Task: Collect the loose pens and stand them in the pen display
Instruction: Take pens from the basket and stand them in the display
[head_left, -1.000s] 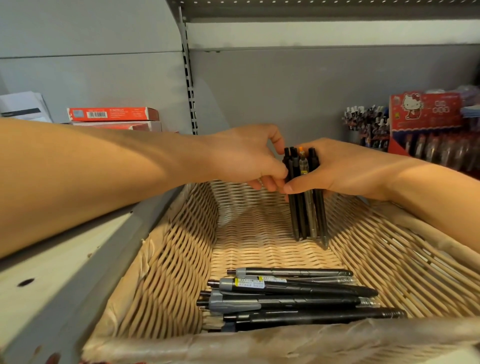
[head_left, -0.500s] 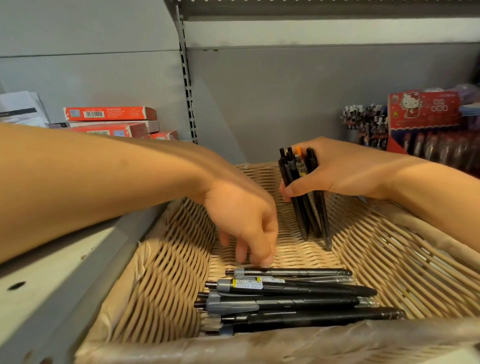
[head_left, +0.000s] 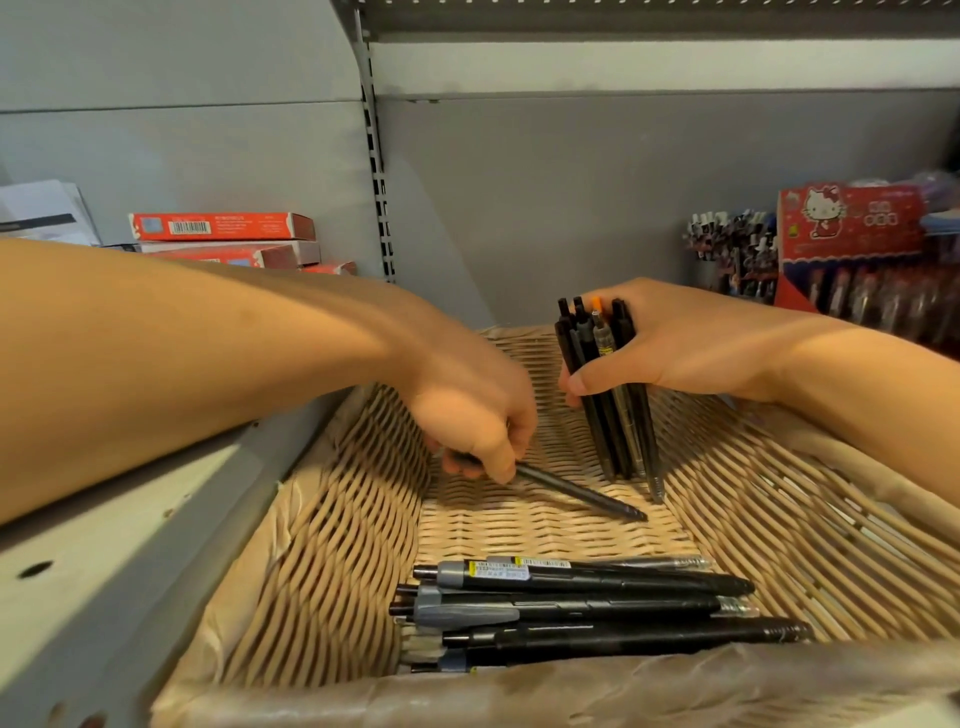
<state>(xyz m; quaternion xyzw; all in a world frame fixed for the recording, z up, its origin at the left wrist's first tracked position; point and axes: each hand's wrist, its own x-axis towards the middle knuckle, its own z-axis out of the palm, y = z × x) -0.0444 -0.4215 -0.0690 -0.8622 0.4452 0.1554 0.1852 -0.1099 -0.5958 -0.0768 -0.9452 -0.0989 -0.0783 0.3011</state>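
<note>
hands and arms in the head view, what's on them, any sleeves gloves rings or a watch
Both forearms are bare as far as the picture shows: no sleeve or cuff appears on either. The left hand and the right hand wear no gloves, and no ring, watch or wristband shows on the parts in view. The thumbnails that show look short and unpainted.

Stationery shop. Slotted metal shelving (head_left: 375, 156) w/ barcoded red boxes (head_left: 221, 226) upper left. Boxed pen displays (head_left: 852, 228) at right, pens (head_left: 597, 603) in basket (head_left: 322, 545).
</note>
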